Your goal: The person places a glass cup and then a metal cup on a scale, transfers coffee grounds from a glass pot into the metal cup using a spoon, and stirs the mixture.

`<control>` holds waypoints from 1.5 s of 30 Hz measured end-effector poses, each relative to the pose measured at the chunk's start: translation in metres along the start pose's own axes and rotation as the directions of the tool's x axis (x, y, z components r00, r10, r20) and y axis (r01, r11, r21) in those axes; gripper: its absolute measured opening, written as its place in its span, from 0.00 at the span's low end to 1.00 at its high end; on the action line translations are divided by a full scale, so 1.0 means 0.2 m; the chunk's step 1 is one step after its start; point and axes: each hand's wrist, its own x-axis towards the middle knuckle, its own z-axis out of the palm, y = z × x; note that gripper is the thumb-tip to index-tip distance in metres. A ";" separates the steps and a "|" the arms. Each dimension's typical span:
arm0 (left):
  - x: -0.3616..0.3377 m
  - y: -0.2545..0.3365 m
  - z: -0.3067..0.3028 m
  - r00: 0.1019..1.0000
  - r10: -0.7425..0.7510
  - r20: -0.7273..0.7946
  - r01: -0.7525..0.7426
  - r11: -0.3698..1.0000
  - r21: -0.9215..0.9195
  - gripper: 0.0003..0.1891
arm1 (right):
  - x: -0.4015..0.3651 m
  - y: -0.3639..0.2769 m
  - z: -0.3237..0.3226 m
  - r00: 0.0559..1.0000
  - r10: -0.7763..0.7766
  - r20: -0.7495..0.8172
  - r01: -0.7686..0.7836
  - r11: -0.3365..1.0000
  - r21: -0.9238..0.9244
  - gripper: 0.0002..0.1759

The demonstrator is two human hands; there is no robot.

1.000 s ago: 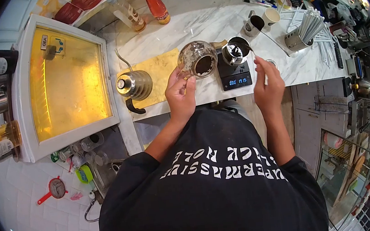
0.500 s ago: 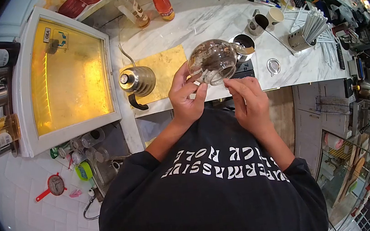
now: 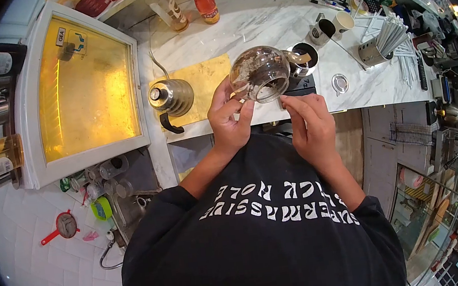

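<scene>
My left hand (image 3: 231, 121) grips a round clear glass coffee server (image 3: 260, 66) by its lower left side, thumb at the rim. The server is tilted with its open mouth toward me, and dark residue clings to the inside. Its pale handle sticks out to the right. Beside the mouth, my right hand (image 3: 313, 125) is closed in a pinch, fingertips right at the rim; I cannot tell what is in them. Behind the server stands a metal cup (image 3: 304, 58) with a dark inside, close to a black scale (image 3: 301, 85).
A gooseneck kettle (image 3: 173, 97) stands on a yellow cloth (image 3: 204, 72) at left. Two bottles, one clear (image 3: 167, 9) and one red (image 3: 203, 0), are farther back. To the right are a round metal lid (image 3: 340, 83), cups and a straw holder (image 3: 375, 50). A yellow-lit glass door (image 3: 87, 91) borders the left.
The server has turned slightly, so its mouth faces me more. Both hands keep nearly the same place, with the right fingertips still at the rim.
</scene>
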 end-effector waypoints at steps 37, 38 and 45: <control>-0.01 -0.05 0.03 0.998 0.024 -0.056 -0.016 0.989 0.145 0.07 | 0.00 0.00 0.04 0.655 0.700 0.285 -0.545 0.176 0.820 0.17; -0.01 -0.05 0.04 0.998 0.020 -0.056 -0.012 0.990 0.139 0.07 | -0.01 0.01 0.03 0.671 0.696 0.256 -0.530 0.208 0.822 0.17; 0.02 -0.14 0.06 0.984 -0.093 -0.150 0.114 0.984 0.139 0.10 | -0.03 0.11 -0.13 0.703 0.711 0.030 -0.453 0.414 0.790 0.17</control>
